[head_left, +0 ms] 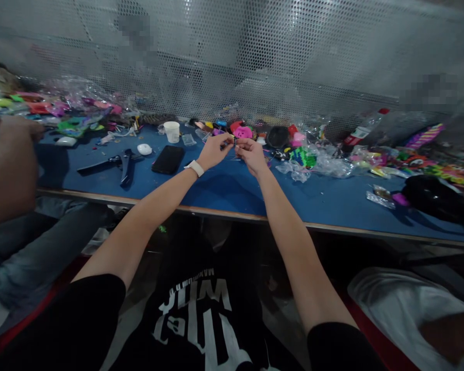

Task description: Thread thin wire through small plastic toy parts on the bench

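My left hand [213, 150] and my right hand [251, 153] meet above the blue table [232, 188], fingertips pinched together on a small dark item [234, 141] between them. The item is too small to identify. A white band [194, 168] sits on my left wrist. Just behind my hands lies a pink toy piece [243, 132] among other colourful small parts.
A black phone [168, 159], a white cup [172, 131], a white oval piece [144, 149] and black pliers [124, 166] lie to the left. Clear plastic bags [325, 164] and colourful toys spread right. Another person's arm [7, 170] rests at the left; a perforated metal screen [255, 62] backs the table.
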`<state>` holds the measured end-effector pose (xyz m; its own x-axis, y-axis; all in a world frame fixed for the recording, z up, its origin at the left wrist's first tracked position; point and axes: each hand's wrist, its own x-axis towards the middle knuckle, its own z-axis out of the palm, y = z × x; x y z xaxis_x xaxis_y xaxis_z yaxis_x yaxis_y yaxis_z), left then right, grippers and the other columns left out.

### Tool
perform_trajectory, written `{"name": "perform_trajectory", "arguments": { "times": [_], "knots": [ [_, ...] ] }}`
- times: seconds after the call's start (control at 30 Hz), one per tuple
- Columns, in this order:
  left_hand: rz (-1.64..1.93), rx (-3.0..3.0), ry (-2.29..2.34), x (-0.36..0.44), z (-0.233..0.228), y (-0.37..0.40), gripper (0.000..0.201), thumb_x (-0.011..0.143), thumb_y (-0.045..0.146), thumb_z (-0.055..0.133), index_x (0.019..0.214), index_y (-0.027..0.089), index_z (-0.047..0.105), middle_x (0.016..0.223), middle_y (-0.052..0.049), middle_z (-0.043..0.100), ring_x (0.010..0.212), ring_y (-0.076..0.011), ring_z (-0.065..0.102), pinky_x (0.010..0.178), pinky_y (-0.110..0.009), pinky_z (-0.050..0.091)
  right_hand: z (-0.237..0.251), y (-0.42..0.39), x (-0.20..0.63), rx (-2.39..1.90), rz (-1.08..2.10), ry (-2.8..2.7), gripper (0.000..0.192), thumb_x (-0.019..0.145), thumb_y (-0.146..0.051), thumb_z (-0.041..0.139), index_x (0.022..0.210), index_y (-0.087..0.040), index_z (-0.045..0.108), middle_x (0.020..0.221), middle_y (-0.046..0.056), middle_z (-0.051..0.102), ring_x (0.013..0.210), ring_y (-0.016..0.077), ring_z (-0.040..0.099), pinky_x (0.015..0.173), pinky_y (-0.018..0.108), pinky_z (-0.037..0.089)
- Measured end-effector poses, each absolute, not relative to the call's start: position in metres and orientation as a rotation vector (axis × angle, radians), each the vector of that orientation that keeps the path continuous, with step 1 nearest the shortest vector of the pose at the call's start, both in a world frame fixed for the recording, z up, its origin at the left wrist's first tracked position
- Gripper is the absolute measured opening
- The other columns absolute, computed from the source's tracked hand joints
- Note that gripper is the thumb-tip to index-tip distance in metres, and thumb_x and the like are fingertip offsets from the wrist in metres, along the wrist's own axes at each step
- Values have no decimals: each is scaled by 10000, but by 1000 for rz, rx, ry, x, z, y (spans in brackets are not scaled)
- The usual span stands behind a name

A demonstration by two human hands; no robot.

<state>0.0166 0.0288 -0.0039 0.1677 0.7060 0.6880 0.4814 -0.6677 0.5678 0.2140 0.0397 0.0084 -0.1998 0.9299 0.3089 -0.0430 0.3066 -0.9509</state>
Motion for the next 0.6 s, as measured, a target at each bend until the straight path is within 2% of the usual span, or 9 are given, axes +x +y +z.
{"name": "perform_trajectory", "arguments": {
  "times": [0.2,0.4,0.6],
  "knots": [
    [1454,2365,1223,14,-3,29,222,1142,277,733,1331,249,847,1274,-134,863,1284,-334,804,1205,-491,614,4,44,214,-808,1092,-1520,692,678,-712,1129,1070,-289,745,903,2,738,906,224,703,826,366,630],
    [1501,2394,1220,16,2,22,282,1189,309,676,1375,257,881,1383,-151,841,1336,-325,795,1206,-500,637,7,43,216,-809,1033,-1530,784,590,-767,1135,1067,-301,723,940,26,749,963,248,705,865,391,616],
    [1564,2375,1229,18,7,15,282,1193,323,677,1394,284,871,1573,-149,767,1407,-319,774,1130,-441,683,10,37,213,-828,998,-1519,719,639,-780,1110,1022,-300,736,967,48,781,948,249,723,875,415,645]
  ]
}}
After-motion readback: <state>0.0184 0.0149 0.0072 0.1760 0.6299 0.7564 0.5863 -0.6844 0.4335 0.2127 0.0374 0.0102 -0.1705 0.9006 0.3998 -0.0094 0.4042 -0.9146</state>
